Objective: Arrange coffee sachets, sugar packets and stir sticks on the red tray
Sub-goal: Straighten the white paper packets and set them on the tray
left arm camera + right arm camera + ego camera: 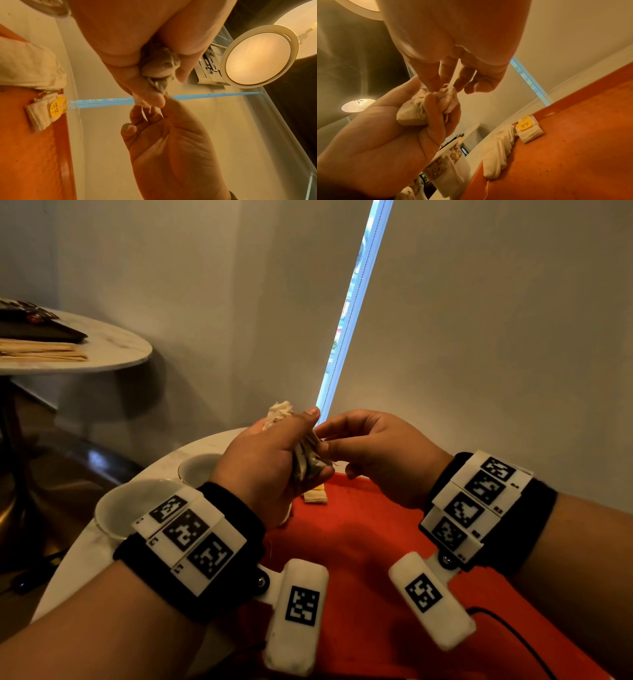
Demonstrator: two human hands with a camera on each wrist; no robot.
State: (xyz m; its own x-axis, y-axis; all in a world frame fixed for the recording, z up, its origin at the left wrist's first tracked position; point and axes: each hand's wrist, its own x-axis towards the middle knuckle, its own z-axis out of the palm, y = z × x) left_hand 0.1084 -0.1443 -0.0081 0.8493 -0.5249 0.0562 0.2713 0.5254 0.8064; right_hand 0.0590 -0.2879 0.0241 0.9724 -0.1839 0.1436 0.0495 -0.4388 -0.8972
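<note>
Head view: the left hand point(270, 460) grips a crumpled bunch of soft white paper sachets point(308, 457) above the flat red plastic tray point(370, 529), likely as a supply. The right hand point(370, 453) pinches one end, seemingly to draw one out. Two white sachets point(529, 129) lie near the tray's far edge, below the hands.

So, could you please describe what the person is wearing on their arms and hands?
Both hands are bare, with no sleeves. Each wrist carries a black band topped by white plates with black square-code markers. A white rounded block bearing one marker hangs below each wrist; a thin black cable trails by the right one.
</note>
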